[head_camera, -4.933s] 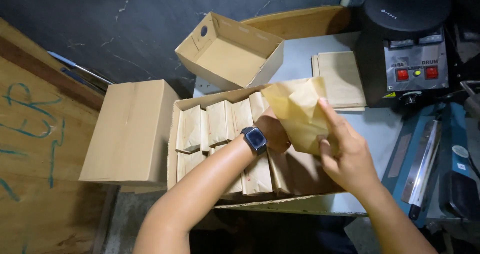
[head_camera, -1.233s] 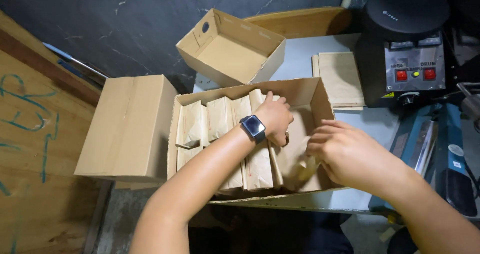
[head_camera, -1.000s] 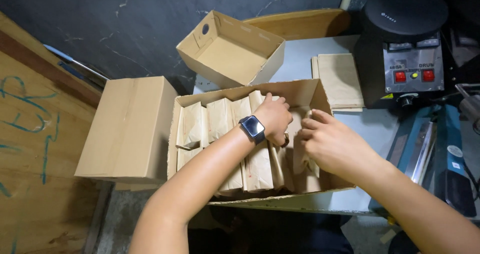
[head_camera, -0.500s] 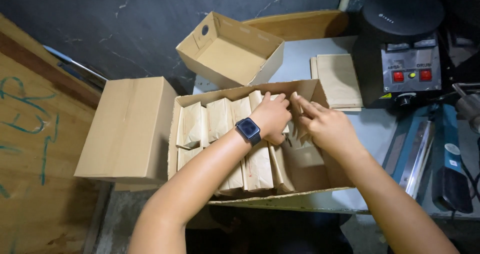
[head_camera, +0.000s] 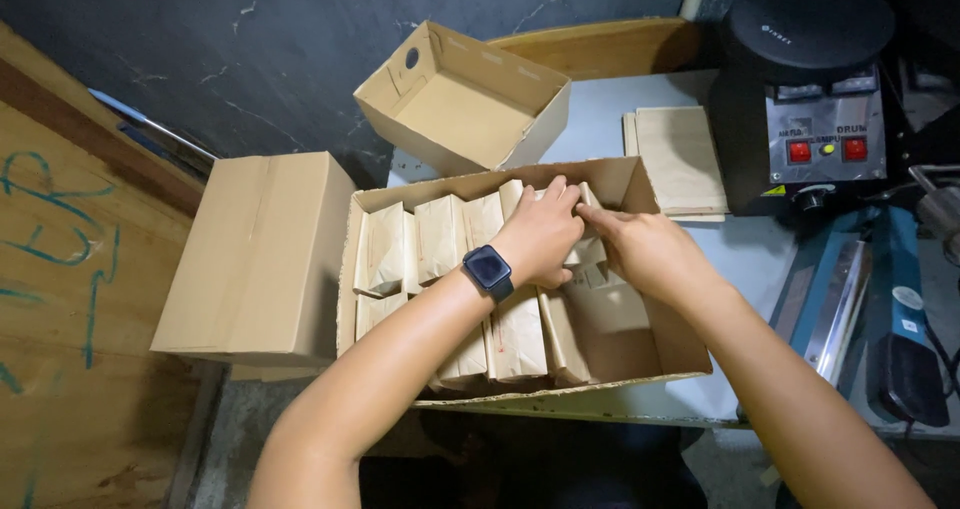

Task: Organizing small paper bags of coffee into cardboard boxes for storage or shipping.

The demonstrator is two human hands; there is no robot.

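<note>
Left hand: fingers curled over a bag top | Right hand: bag pinched from the other side | Bag: held upright between fingertips, inside box, beside packed bags

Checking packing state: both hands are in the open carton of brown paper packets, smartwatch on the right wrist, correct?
Not quite. The head view shows the smartwatch on the left wrist. The rest holds: left hand and right hand are both in the open carton among the brown paper packets.

place: small packing workshop — heat sealer | control-box machine | cardboard cartons | plywood
</note>
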